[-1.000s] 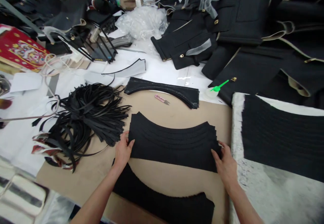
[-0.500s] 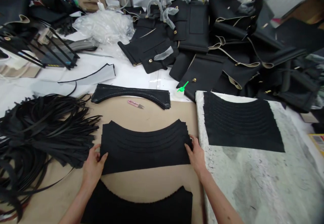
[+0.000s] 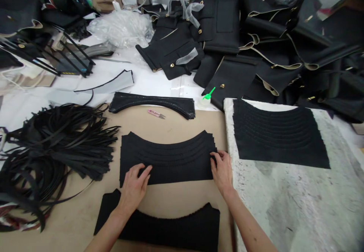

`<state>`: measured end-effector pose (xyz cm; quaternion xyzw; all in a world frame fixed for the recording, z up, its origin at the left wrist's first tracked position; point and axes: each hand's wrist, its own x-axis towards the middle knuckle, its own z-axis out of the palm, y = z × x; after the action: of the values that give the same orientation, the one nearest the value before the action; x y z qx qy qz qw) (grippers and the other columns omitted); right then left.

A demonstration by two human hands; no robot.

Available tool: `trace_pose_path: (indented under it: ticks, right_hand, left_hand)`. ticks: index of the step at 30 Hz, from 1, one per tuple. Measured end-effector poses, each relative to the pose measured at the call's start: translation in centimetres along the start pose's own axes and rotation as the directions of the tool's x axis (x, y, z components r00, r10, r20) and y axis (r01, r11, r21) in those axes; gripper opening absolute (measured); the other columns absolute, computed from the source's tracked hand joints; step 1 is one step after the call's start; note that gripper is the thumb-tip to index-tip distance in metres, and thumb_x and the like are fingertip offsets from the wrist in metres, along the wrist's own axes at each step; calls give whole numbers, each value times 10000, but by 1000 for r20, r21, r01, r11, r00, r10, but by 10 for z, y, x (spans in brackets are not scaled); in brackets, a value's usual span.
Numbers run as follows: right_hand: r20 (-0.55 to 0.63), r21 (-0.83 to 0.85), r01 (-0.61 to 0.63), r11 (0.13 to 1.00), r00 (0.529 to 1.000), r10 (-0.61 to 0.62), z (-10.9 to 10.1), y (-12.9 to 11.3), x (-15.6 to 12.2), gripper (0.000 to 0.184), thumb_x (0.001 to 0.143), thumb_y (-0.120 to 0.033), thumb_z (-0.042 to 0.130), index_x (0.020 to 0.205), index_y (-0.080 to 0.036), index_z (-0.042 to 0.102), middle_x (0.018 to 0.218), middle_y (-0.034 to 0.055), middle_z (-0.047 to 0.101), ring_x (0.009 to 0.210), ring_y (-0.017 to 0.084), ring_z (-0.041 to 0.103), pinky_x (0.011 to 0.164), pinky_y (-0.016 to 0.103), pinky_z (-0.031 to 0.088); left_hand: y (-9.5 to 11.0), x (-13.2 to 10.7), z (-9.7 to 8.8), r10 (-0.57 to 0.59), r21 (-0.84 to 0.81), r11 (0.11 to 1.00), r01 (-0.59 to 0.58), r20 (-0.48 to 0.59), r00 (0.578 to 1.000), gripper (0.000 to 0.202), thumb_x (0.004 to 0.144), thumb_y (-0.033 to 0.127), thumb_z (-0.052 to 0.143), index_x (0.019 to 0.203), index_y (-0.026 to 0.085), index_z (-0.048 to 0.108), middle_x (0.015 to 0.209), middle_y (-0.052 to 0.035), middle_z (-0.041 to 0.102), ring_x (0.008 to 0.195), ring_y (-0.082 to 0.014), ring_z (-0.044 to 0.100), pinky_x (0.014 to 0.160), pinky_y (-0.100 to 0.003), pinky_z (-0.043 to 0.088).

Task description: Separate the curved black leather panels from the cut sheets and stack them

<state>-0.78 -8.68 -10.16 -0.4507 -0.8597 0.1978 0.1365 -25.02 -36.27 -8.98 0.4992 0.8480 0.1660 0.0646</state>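
A stack of overlapping black fabric panels (image 3: 170, 168) with curved, stepped upper edges lies flat before me. Over its lower left part rests my left hand (image 3: 135, 183), thumb and forefinger apart with the tips on the cloth. My right hand (image 3: 222, 170) has its thumb and bent fingers closed at the stack's right edge; its fingertips' underside is hidden. Closer to me lies another black panel (image 3: 176, 235) with a curved top, partly covered by my left forearm. Beyond the stack are pink thread snips (image 3: 156, 114) and a bundle of narrow curved black pieces (image 3: 152, 102).
Black strips (image 3: 71, 142) heap up at left. At right, a stained pale board (image 3: 273, 199) carries another layered black panel (image 3: 278, 134). A small green-tipped bottle (image 3: 206, 98) stands behind. Black bags (image 3: 222, 24), clear plastic (image 3: 122, 28) and a router (image 3: 74, 64) fill the back.
My left hand has left the stack's left edge and moved right, onto its lower part. My right hand stays at the right edge. The whole view has shifted slightly.
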Motion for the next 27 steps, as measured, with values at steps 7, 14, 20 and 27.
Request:
trace_pose_path:
  ticks: [7, 14, 20, 27]
  right_hand:
    - [21, -54, 12, 998, 1000, -11, -8, -14, -14, 324, 922, -201, 351, 1063, -195, 642, 1294, 139, 443, 1208, 329, 400, 1000, 555, 345]
    - [486, 425, 99, 900, 814, -318, 4, -126, -91, 249, 943, -205, 372, 1074, -209, 584, 1006, 68, 619, 904, 193, 616, 834, 326, 502]
    - [715, 317, 301, 899, 547, -435, 43, -262, -163, 237, 903, -229, 539, 1134, -176, 554, 1037, 98, 645, 870, 231, 668, 740, 331, 547]
    - [739, 96, 391, 916, 588, -328, 100, -311, -180, 221, 904, -155, 482, 1116, -91, 499, 970, 204, 628, 793, 287, 691, 638, 385, 560]
  left_hand:
    - [18, -3, 5, -15, -19, 1000, 17, 131, 991, 315, 914, 224, 475, 1198, 254, 608, 1123, -115, 548, 1074, -271, 505, 858, -428, 468]
    - [0, -23, -20, -358, -341, 868, 360, 72, 931, 292, 894, 216, 484, 1153, 231, 618, 1107, -86, 578, 1069, -220, 543, 964, -390, 440]
    - [-57, -102, -45, -671, -349, 700, 624, -21, 741, 233, 847, 229, 453, 984, 146, 622, 931, -112, 646, 855, -228, 612, 817, -419, 496]
    - [-75, -161, -49, -752, -465, 575, 673, 24, 658, 289, 831, 358, 473, 946, 145, 630, 902, -105, 701, 806, -222, 654, 768, -376, 514]
